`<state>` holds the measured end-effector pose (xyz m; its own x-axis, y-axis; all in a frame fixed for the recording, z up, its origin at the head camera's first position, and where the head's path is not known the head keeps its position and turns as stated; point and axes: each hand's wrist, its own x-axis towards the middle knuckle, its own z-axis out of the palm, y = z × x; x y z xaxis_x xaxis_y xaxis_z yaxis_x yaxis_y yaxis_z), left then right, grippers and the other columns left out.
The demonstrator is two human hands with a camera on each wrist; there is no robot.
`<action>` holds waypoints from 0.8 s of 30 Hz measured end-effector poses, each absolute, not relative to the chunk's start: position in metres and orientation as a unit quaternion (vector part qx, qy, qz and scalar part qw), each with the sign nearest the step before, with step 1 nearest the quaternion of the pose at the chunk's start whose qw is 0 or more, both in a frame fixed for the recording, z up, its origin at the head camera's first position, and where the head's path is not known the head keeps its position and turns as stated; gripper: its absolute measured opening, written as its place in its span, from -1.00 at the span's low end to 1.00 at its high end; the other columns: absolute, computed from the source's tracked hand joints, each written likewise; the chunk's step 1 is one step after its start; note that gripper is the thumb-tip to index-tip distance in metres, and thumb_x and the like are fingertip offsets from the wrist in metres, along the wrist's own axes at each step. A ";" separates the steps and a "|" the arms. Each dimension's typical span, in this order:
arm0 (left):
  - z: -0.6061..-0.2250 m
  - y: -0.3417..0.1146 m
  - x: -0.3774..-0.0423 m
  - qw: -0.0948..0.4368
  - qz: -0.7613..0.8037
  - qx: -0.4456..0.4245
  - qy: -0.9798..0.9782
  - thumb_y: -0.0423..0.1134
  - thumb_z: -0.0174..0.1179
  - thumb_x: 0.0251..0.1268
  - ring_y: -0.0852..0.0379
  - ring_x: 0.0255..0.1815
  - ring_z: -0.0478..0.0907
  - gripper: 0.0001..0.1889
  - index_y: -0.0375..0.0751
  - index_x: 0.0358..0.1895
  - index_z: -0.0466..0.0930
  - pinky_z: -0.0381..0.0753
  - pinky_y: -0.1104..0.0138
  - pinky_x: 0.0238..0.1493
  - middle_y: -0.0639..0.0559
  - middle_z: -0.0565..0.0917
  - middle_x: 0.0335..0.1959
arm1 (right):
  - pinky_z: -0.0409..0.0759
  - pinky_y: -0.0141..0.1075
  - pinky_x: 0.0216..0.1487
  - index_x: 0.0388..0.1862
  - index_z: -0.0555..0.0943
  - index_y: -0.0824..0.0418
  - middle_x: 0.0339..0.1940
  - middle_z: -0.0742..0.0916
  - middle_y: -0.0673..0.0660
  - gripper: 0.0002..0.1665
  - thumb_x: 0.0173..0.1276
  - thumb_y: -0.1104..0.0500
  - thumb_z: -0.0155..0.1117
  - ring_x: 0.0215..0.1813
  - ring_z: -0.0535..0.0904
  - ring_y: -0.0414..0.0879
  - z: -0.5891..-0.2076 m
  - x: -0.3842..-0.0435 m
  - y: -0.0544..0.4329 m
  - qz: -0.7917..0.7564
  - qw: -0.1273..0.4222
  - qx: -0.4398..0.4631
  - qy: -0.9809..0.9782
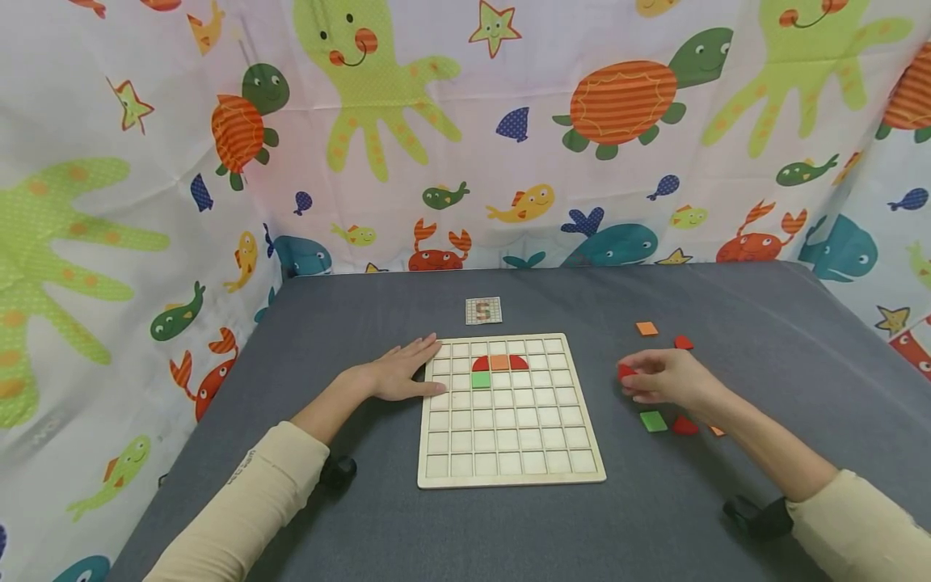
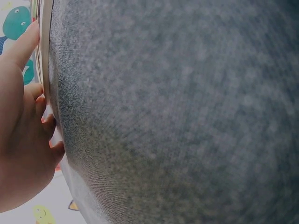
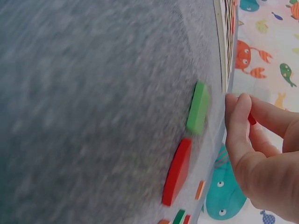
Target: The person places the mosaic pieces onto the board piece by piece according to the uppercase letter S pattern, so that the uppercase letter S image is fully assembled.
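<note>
My left hand (image 1: pixel 400 373) rests with extended fingers at the left edge of a wooden grid board (image 1: pixel 512 482); the left wrist view shows its fingers along the board's rim (image 2: pixel 46 51). In one upper row of the grid, an orange square (image 1: pixel 499 362) sits between two rounded red pieces (image 1: pixel 481 364), with a green square (image 1: pixel 481 380) below the left one. To the right of the board, my right hand (image 1: pixel 671 378) pinches a small red piece (image 1: pixel 625 372) between thumb and fingers, raised over the cloth. Most of that piece is hidden by fingers in the right wrist view.
Around the right hand lie loose pieces: an orange square (image 1: pixel 646 328), a red piece (image 1: pixel 683 343), a green square (image 1: pixel 653 421), another red piece (image 1: pixel 684 425) and an orange one (image 1: pixel 717 432). Behind the board is a small pattern card (image 1: pixel 483 310). A printed curtain (image 1: pixel 465 162) borders the grey table.
</note>
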<state>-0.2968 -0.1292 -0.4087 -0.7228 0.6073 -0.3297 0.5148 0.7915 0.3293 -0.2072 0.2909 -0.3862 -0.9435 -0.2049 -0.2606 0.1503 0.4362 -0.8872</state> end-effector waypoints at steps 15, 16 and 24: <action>-0.414 -0.130 -0.301 0.219 0.100 0.296 0.924 0.40 -0.11 0.29 0.05 0.52 -0.37 -0.03 -0.05 0.54 -0.33 -0.29 0.02 0.43 0.05 -0.31 0.54 | 0.62 -0.27 -0.11 0.20 0.46 0.46 -0.05 0.66 0.24 -0.46 0.33 0.21 0.30 -0.15 0.63 -0.10 -0.387 -0.223 0.247 -0.545 0.191 0.003 0.817; -0.413 -0.129 -0.300 0.219 0.103 0.297 0.924 0.39 -0.11 0.29 0.04 0.52 -0.36 -0.03 -0.07 0.54 -0.32 -0.29 0.01 0.43 0.03 -0.30 0.55 | 0.63 -0.27 -0.12 0.18 0.48 0.46 -0.06 0.66 0.23 -0.48 0.32 0.22 0.31 -0.16 0.63 -0.09 -0.387 -0.224 0.244 -0.546 0.191 0.006 0.816; -0.415 -0.131 -0.302 0.221 0.100 0.295 0.924 0.41 -0.12 0.28 0.06 0.52 -0.37 -0.03 -0.03 0.54 -0.32 -0.29 0.03 0.43 0.06 -0.32 0.54 | 0.64 -0.30 -0.20 0.02 0.61 0.39 -0.19 0.72 0.14 -0.59 0.24 0.20 0.39 -0.26 0.61 -0.11 -0.390 -0.230 0.219 -0.519 0.188 0.007 0.834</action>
